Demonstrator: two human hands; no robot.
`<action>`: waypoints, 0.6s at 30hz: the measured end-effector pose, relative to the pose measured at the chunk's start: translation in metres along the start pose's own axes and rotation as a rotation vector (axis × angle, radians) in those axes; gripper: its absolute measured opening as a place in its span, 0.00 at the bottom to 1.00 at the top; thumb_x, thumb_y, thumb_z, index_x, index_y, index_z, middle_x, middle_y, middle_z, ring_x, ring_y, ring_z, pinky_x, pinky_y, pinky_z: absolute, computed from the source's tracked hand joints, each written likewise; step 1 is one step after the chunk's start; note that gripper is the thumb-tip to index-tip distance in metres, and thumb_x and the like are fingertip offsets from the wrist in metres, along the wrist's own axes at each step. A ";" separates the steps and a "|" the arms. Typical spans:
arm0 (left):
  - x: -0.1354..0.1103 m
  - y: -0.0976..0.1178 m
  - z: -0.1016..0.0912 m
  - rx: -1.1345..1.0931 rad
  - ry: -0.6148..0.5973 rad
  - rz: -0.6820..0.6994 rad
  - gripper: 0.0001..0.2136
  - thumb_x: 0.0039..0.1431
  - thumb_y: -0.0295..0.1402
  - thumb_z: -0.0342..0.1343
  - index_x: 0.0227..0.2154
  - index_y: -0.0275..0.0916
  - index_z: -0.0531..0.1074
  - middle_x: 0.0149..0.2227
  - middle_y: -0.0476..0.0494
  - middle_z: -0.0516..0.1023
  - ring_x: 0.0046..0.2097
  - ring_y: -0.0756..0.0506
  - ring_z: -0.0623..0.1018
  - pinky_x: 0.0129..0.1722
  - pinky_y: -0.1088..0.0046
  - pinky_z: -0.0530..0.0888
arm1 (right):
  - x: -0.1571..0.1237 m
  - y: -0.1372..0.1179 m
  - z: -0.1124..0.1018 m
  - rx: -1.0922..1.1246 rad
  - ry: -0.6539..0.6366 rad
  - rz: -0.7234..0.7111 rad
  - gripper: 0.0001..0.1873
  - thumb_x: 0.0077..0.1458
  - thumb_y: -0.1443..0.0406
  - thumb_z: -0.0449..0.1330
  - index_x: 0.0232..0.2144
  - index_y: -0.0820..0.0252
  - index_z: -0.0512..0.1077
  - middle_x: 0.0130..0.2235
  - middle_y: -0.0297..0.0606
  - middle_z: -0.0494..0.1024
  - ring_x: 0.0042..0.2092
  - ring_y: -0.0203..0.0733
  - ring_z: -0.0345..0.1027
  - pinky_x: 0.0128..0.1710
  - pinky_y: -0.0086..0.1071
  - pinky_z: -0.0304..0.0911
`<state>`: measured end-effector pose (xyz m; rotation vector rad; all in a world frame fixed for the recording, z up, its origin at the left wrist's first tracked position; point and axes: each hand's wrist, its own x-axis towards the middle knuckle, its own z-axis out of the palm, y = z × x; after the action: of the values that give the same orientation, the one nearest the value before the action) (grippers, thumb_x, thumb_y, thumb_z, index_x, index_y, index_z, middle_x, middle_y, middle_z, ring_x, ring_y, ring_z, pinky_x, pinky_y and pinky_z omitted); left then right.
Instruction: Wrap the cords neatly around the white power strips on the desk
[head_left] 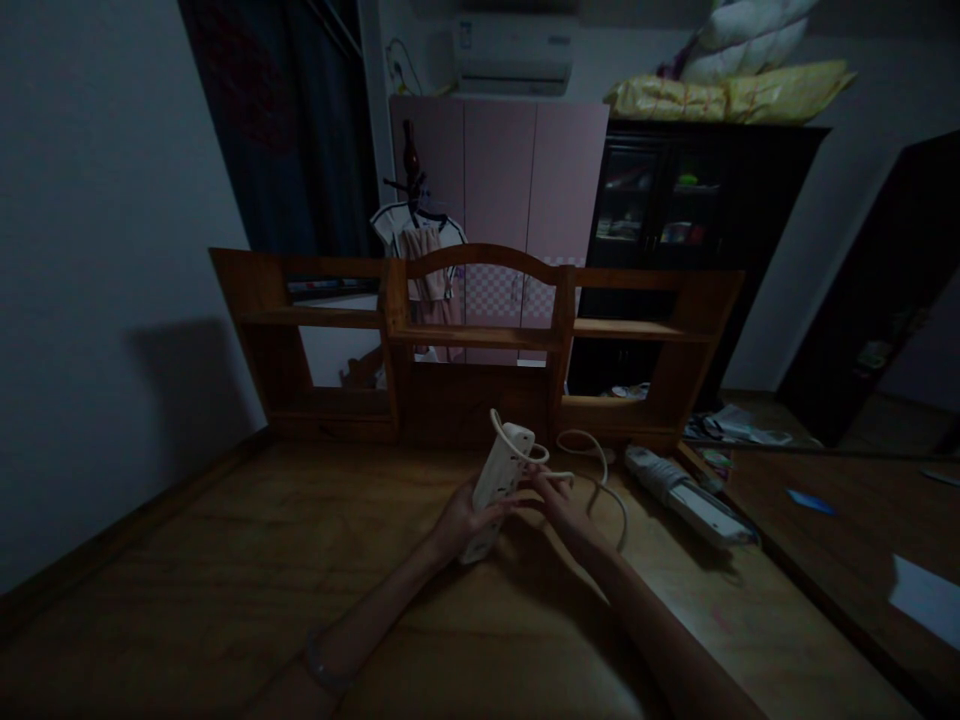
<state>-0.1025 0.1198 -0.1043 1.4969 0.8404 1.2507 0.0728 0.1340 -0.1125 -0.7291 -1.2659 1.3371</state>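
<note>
A white power strip (495, 478) is tilted up above the wooden table, its socket face turned to the right. My left hand (460, 520) is closed round its lower half. Close by on the right, my right hand (551, 500) has its fingers bent at the strip's white cord (572, 476), pinching it near the socket face. The cord loops over the strip's upper end, and more of it curls across the table to the right. Dim light makes the fingertips hard to make out.
A second white power strip (705, 508), its cord wound round one end, lies at the right. Behind stands a wooden shelf unit (480, 338). A lower brown surface at the right holds a white paper (926, 598) and a blue card (810, 501). A wall (112, 300) borders the left.
</note>
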 end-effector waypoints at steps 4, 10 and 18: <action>-0.002 0.000 -0.003 0.074 -0.019 -0.029 0.21 0.50 0.39 0.61 0.47 0.36 0.70 0.41 0.38 0.79 0.42 0.39 0.78 0.40 0.67 0.73 | 0.005 0.000 -0.006 0.041 0.042 -0.067 0.23 0.58 0.48 0.54 0.47 0.56 0.72 0.50 0.44 0.71 0.51 0.50 0.65 0.48 0.44 0.64; -0.001 -0.004 -0.006 0.034 -0.020 -0.073 0.21 0.49 0.41 0.61 0.44 0.34 0.72 0.35 0.39 0.79 0.34 0.42 0.78 0.34 0.70 0.73 | 0.007 -0.011 -0.006 0.041 0.043 -0.062 0.19 0.57 0.52 0.56 0.47 0.53 0.72 0.52 0.42 0.70 0.53 0.52 0.63 0.46 0.43 0.66; -0.002 -0.006 -0.011 -0.281 -0.097 -0.282 0.19 0.51 0.43 0.57 0.38 0.30 0.73 0.29 0.37 0.78 0.28 0.42 0.78 0.26 0.70 0.71 | -0.002 -0.027 -0.009 -0.010 0.084 -0.096 0.19 0.55 0.56 0.60 0.49 0.50 0.72 0.54 0.40 0.69 0.55 0.52 0.60 0.46 0.43 0.64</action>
<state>-0.1128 0.1227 -0.1110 1.1605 0.7473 1.0307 0.0894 0.1300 -0.0900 -0.7151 -1.2258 1.2108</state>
